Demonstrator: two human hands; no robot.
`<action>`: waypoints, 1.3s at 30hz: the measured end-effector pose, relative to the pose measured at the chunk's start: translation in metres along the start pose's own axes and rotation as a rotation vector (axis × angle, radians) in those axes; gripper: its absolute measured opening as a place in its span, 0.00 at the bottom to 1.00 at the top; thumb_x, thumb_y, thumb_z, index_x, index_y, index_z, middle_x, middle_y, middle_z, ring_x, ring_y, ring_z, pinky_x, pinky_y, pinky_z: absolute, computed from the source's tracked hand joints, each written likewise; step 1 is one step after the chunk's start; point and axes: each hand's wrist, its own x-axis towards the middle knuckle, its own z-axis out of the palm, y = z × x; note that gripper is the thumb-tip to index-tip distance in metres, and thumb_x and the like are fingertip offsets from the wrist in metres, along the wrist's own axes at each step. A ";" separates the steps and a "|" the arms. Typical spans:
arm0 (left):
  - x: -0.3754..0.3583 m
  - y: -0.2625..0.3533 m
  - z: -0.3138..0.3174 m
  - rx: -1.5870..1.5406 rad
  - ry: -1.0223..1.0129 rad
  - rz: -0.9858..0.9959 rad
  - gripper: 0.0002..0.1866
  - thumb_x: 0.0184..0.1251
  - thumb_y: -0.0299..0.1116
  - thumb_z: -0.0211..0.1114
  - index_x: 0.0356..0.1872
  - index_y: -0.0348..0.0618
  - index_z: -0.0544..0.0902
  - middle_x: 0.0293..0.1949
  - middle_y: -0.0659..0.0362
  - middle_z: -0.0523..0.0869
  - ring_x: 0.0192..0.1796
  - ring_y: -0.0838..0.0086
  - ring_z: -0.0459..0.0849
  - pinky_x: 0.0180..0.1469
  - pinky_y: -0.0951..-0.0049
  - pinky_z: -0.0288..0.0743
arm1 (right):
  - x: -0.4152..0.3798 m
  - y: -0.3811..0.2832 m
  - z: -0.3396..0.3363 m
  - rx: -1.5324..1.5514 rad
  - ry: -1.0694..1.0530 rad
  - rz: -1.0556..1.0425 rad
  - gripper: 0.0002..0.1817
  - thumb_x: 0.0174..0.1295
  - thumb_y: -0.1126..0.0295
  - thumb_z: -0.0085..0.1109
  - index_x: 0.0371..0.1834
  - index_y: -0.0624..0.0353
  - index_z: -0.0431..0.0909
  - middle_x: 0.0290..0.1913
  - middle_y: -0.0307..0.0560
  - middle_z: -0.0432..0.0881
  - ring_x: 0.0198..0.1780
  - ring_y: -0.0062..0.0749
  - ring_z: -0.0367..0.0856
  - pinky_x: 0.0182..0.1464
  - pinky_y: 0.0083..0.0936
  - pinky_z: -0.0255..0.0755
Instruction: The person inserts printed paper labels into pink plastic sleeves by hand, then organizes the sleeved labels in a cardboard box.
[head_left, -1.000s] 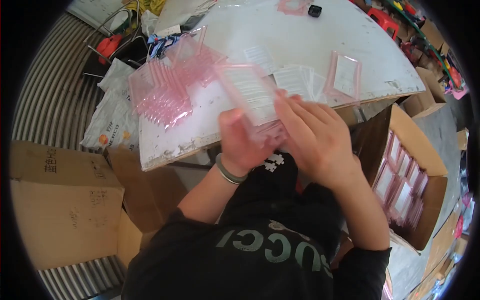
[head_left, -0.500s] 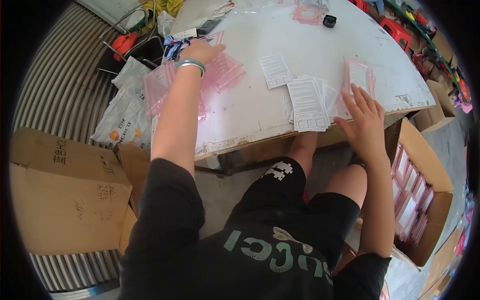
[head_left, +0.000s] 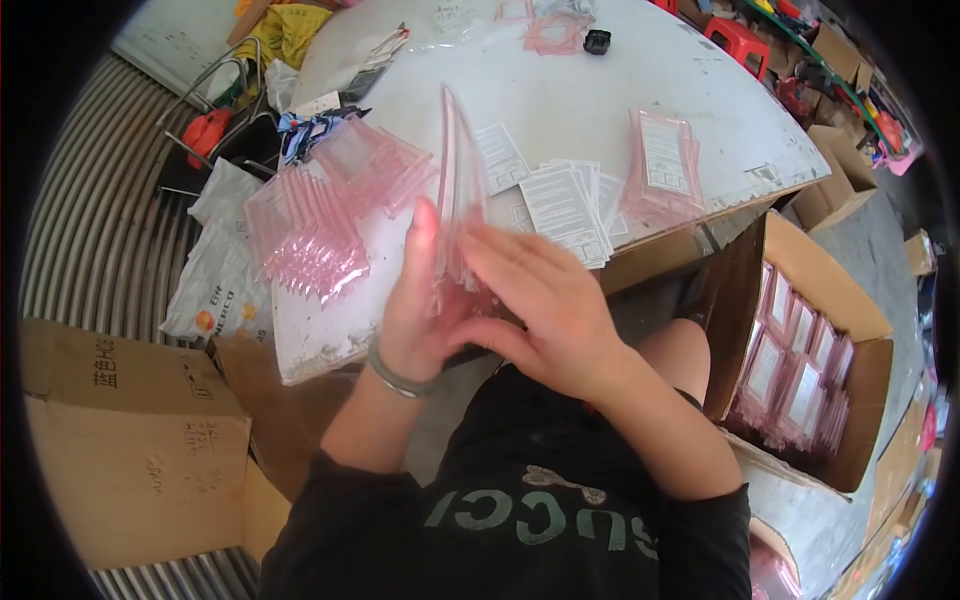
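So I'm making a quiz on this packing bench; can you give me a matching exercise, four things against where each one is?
Things:
1. pink bag
2. printed slips
3. pile of empty pink bags
4. filled bags

Places:
A. in the open carton at the right
B. on the table's left part
C. held upright between both hands
D. on the table, beyond the right hand

Pairs: 1-C, 2-D, 3-B, 4-A

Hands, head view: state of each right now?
Left hand: closed on a pink plastic bag, held upright, edge-on to the camera.
Right hand: fingers extended, pressed against the same bag; whether it has a full grip cannot be told.
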 end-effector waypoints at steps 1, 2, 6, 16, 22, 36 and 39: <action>0.000 -0.008 -0.004 -0.055 -0.018 -0.016 0.22 0.77 0.57 0.56 0.53 0.48 0.77 0.39 0.64 0.81 0.43 0.74 0.82 0.46 0.66 0.79 | -0.005 -0.003 0.002 0.036 -0.035 0.024 0.39 0.52 0.69 0.78 0.68 0.68 0.72 0.64 0.59 0.80 0.60 0.49 0.83 0.60 0.33 0.76; 0.001 -0.017 -0.011 -0.110 -0.034 -0.028 0.20 0.78 0.53 0.56 0.54 0.48 0.76 0.39 0.64 0.81 0.42 0.75 0.81 0.47 0.66 0.79 | -0.008 -0.006 -0.001 0.147 -0.066 0.106 0.37 0.56 0.71 0.75 0.69 0.67 0.71 0.63 0.59 0.81 0.59 0.46 0.84 0.59 0.31 0.77; 0.009 -0.046 -0.045 -0.376 -0.101 -0.061 0.12 0.80 0.37 0.57 0.58 0.49 0.74 0.36 0.65 0.78 0.40 0.77 0.80 0.46 0.66 0.78 | -0.020 -0.007 0.013 0.680 0.107 0.377 0.31 0.67 0.78 0.63 0.74 0.63 0.66 0.56 0.57 0.86 0.51 0.38 0.88 0.54 0.26 0.80; 0.007 -0.051 -0.032 -0.397 -0.013 0.167 0.27 0.74 0.25 0.54 0.73 0.49 0.64 0.59 0.54 0.77 0.38 0.78 0.78 0.41 0.69 0.82 | -0.021 0.002 -0.008 1.254 0.272 0.729 0.32 0.68 0.81 0.60 0.75 0.64 0.63 0.49 0.58 0.88 0.45 0.37 0.89 0.48 0.28 0.82; -0.005 -0.047 -0.011 -0.325 0.015 0.235 0.31 0.71 0.21 0.53 0.75 0.46 0.59 0.62 0.45 0.78 0.34 0.80 0.74 0.34 0.77 0.72 | -0.020 0.001 -0.011 1.114 0.289 0.728 0.29 0.68 0.82 0.58 0.73 0.65 0.66 0.50 0.58 0.87 0.42 0.36 0.88 0.48 0.28 0.81; -0.002 -0.030 -0.026 -0.550 -0.352 -0.156 0.32 0.74 0.42 0.55 0.75 0.41 0.60 0.67 0.36 0.73 0.58 0.56 0.81 0.57 0.55 0.78 | -0.003 0.009 -0.031 -0.444 -0.007 -0.217 0.18 0.47 0.71 0.70 0.45 0.60 0.82 0.52 0.55 0.84 0.47 0.43 0.84 0.46 0.35 0.77; 0.003 -0.027 -0.028 -0.619 -0.545 -0.193 0.34 0.73 0.52 0.56 0.71 0.40 0.66 0.68 0.37 0.73 0.69 0.48 0.74 0.69 0.48 0.70 | -0.003 0.005 -0.037 -0.259 0.028 -0.105 0.15 0.48 0.73 0.68 0.41 0.60 0.81 0.46 0.49 0.86 0.42 0.44 0.84 0.44 0.36 0.78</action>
